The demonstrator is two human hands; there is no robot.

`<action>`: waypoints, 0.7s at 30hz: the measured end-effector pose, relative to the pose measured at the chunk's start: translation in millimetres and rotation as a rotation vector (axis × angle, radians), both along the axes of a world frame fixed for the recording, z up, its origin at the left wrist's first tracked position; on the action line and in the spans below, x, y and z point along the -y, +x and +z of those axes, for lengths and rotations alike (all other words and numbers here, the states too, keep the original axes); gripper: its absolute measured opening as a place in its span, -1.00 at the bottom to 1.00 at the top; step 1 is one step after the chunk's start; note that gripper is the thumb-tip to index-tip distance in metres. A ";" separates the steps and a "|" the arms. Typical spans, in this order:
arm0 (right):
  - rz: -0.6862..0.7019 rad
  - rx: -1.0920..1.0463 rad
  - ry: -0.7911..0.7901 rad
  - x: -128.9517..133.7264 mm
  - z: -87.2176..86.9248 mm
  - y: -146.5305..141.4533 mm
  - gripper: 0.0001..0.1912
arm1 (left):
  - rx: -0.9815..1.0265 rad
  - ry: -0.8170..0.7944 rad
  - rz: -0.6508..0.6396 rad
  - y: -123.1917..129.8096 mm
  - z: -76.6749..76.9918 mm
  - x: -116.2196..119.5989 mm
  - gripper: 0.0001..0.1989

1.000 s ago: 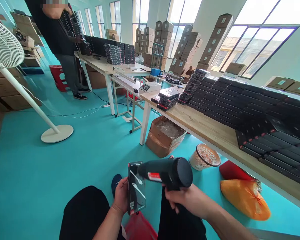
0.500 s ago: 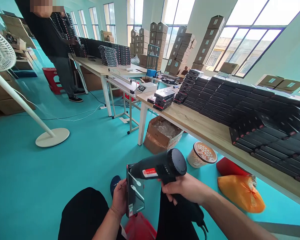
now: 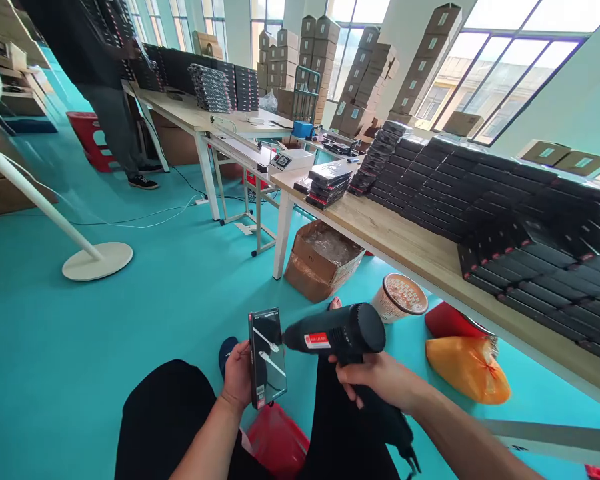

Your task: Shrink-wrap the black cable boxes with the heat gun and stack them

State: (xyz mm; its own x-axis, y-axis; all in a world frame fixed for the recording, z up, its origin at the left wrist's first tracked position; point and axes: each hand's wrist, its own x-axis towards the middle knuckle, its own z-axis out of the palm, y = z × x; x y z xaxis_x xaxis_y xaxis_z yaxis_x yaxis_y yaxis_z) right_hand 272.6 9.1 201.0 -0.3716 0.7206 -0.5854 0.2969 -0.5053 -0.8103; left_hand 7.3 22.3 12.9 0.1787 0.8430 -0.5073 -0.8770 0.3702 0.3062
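Observation:
My left hand grips a slim black retail box by its left side, holding it upright above the floor. Pictures of white cable plugs show on its front. In my right hand is a black heat gun with a red and white label, held by its handle, fingers wrapped round it. Its nozzle points left, close to the right edge of the box. A cord hangs from the bottom of the handle. Below the box, between my knees, is a red plastic thing, partly hidden.
To the right, a wooden table bears long stacks of black boxes. Under and beside it are an open carton, a waste basket and an orange bag. A white fan base stands left; another person stands behind.
The heat gun has moved right, its nozzle drawing back from the box's face to its right edge. My left hand has turned the box so its front shows more. The view has tilted down slightly.

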 end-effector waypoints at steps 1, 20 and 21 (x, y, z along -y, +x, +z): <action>-0.003 -0.002 0.003 -0.4 -1.1 -0.1 -0.69 | 0.001 -0.011 -0.017 -0.3 2.6 0.1 -0.72; -0.320 -0.278 -0.059 63.1 -59.2 -19.2 -0.60 | -0.065 -0.250 0.409 -19.2 -10.0 -17.7 -0.74; -0.327 -0.285 -0.055 60.6 -61.7 -22.7 -0.61 | -0.044 -0.243 0.414 -20.7 -13.2 -16.9 -0.74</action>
State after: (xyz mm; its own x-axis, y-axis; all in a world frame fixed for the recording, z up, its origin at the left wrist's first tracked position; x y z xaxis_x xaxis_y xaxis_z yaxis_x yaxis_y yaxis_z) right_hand 250.0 -51.5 139.3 -0.2809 0.7979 -0.5333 -0.1175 -0.5801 -0.8060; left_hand -13.4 39.2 -0.3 -0.1733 0.6945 -0.6983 -0.9539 0.0578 0.2944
